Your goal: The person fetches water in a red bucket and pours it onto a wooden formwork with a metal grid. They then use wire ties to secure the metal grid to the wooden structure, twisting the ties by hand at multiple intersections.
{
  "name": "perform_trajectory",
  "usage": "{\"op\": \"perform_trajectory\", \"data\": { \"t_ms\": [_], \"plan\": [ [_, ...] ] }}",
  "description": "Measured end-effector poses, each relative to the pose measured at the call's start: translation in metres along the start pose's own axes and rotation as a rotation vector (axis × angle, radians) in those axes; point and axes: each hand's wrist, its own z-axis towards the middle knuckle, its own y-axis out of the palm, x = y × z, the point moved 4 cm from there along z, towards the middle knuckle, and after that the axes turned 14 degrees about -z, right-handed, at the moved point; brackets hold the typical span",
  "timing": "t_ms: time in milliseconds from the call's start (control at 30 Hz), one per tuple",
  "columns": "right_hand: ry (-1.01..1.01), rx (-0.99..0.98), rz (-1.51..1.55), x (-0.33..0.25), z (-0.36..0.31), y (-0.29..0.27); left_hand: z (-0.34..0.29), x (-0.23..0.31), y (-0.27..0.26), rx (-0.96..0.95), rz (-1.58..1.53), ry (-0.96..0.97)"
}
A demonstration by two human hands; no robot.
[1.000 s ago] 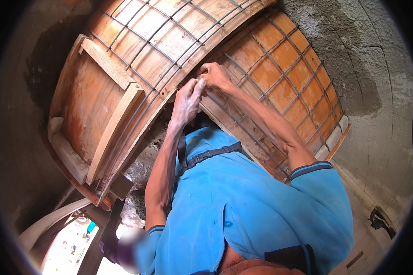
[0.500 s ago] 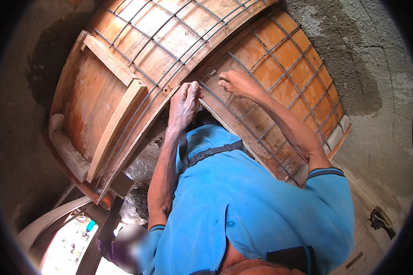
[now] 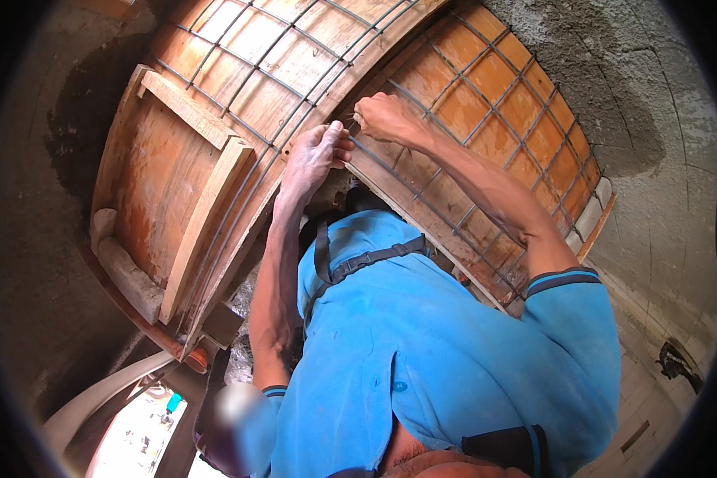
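Two hands (image 3: 312,155) (image 3: 389,118) near gridded rods (image 3: 313,103), apparently steel, over curved wood (image 3: 303,65)

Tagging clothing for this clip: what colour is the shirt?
The shirt is bright blue, seen best in the head view.

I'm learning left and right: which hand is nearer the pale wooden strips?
Left. The left hand is to the right of the pale wooden strips; the right hand is farther right.

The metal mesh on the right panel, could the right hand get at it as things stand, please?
Probably yes: the right hand appears close to the metal mesh, with nothing visibly blocking the way.
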Motion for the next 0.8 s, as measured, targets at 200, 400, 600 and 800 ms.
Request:
{"op": "perform_trajectory", "data": {
  "t_ms": [200, 400, 600, 800],
  "plan": [
    [0.038, -0.048, -0.008, -0.007, -0.007, -0.018, 0.029, 0.021, -0.004, -0.043, -0.025, -0.057],
    [-0.128, -0.009, -0.109, -0.015, -0.019, -0.019, 0.069, 0.033, -0.009, -0.112, 0.144, -0.127],
    [-0.422, -0.08, -0.4, -0.037, -0.035, -0.018, 0.113, 0.047, 0.003, -0.16, 0.617, -0.05],
    [-0.399, 0.272, -0.241, -0.068, -0.022, -0.009, 0.127, 0.049, 0.056, -0.419, 1.036, -0.068]
  ]
}}
